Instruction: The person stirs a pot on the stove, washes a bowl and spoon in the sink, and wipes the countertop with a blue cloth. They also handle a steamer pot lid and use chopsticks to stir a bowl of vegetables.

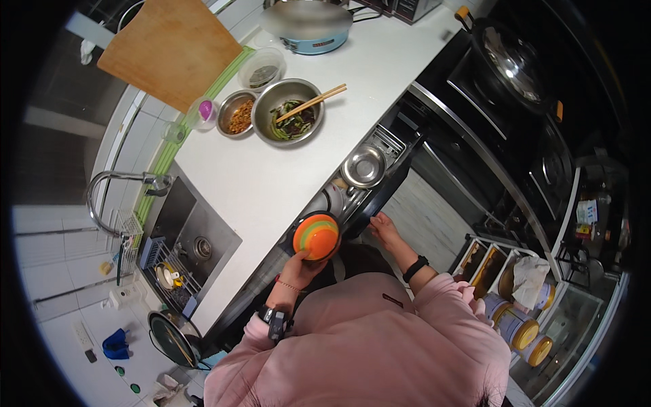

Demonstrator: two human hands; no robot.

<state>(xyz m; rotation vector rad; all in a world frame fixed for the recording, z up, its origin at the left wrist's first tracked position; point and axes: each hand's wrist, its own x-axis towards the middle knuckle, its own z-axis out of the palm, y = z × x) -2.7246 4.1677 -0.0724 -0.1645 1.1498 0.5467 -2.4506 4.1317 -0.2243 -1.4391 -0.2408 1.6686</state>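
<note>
My left hand (303,268) grips the near rim of an orange bowl (316,238) with green and yellow bands. The bowl is above the near end of a pulled-out drawer, and a dark rim shows beneath it. Beside the drawer's dark front panel (382,196) is my right hand (386,231), fingers loosely curled and holding nothing visible. I cannot tell whether its fingertips touch the panel. In the drawer, a stainless steel bowl (364,167) rests by a wire rack (389,145). A pale dish (333,198) is partly hidden by the orange bowl.
On the white counter (264,183) stand a steel bowl of green vegetables (292,129) with chopsticks (315,102), and a smaller bowl of chopped food (240,118). A sink (203,224) lies left. A lidded wok (508,63) sits on the stove at right; a rack of jars (513,325) stands nearer.
</note>
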